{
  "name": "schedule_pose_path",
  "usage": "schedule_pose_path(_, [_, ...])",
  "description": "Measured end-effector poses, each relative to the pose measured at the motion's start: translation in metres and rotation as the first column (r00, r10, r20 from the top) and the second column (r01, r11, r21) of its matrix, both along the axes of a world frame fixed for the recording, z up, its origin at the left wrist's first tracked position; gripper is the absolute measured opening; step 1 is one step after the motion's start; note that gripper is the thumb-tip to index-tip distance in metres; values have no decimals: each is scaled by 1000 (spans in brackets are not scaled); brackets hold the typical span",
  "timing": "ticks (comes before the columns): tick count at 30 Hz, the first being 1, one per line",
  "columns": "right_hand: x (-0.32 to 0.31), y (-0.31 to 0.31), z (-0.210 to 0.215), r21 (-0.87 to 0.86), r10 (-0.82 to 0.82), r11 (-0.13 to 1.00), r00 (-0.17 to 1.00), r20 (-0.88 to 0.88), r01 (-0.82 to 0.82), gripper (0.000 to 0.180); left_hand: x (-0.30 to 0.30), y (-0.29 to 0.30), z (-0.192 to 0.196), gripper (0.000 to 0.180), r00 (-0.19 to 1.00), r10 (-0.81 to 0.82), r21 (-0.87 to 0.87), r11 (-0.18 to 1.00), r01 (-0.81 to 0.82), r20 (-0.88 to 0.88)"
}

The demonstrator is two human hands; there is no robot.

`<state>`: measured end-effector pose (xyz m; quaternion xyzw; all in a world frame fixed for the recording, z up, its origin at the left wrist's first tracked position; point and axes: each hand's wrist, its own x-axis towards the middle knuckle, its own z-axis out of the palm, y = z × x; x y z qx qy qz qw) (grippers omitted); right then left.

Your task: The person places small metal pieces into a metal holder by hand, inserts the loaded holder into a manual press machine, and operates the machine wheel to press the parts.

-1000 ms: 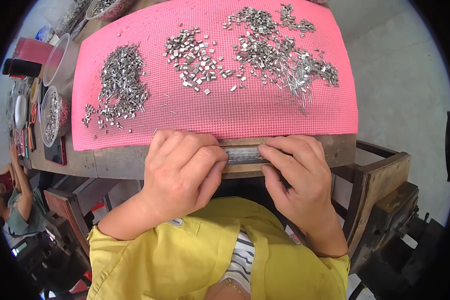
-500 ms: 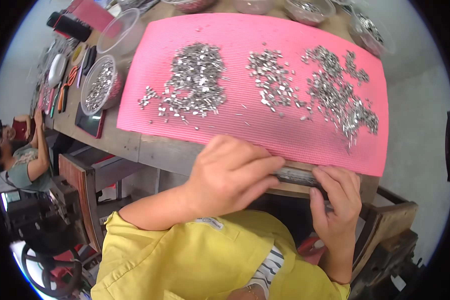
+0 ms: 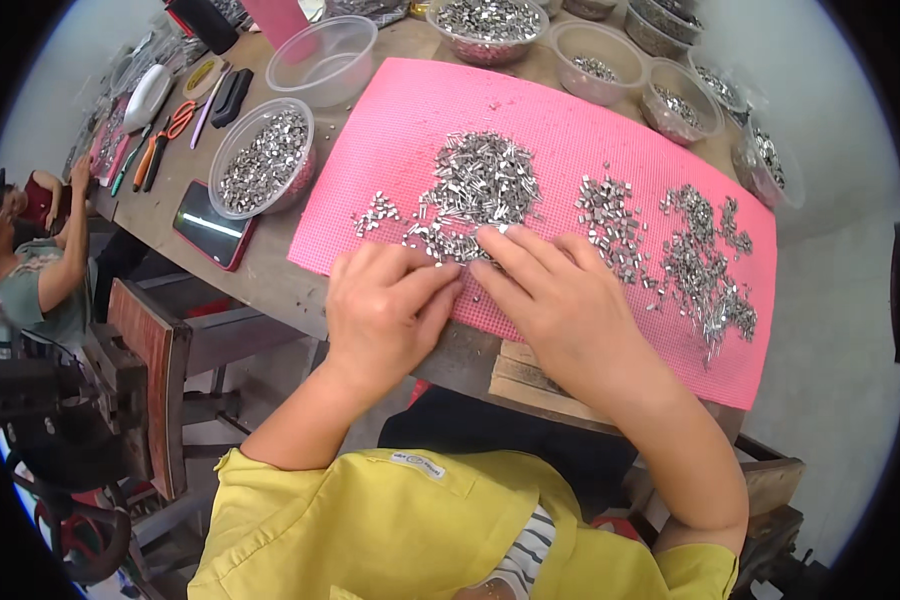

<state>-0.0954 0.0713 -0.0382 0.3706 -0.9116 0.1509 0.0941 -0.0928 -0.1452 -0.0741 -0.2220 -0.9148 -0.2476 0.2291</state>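
Observation:
A pink mesh mat [image 3: 570, 130] lies on a wooden table and carries three heaps of small silvery metal pieces. My left hand [image 3: 385, 310] and my right hand [image 3: 555, 300] rest side by side on the mat's near edge. Their fingertips touch the near side of the left heap [image 3: 475, 185]. The fingers are spread flat over loose pieces, and I cannot tell whether any piece is pinched. A smaller middle heap [image 3: 610, 225] and a scattered right heap [image 3: 710, 270] lie to the right of my hands.
A clear bowl of metal pieces [image 3: 262, 160] and a dark phone [image 3: 210, 225] lie left of the mat. Several more bowls [image 3: 590, 60] line the far edge, one empty [image 3: 322, 55]. Scissors and tools [image 3: 165, 130] lie far left. Another person [image 3: 35, 260] sits at the left.
Both hands have come up from the table's front edge onto the mat and now touch the left heap. The dark bar they held at the edge is out of sight. The view has shifted left.

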Motion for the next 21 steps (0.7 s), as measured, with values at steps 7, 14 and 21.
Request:
schedule_pose_path(7, [15,10,7,89,1,996,998,69,-7,39,1,-1,3,15,998,-31,10,999,30,52])
schedule_pose_path(14, [36,29,8,-50,-97,993,988,121,103,36,-4,-2,11,20,979,-118,75,991,107,164])
schedule_pose_path(21, [42,45,1,-142,-275,946,952,134,293,23,-2,17,11,25,942,-320,175,938,299,105])
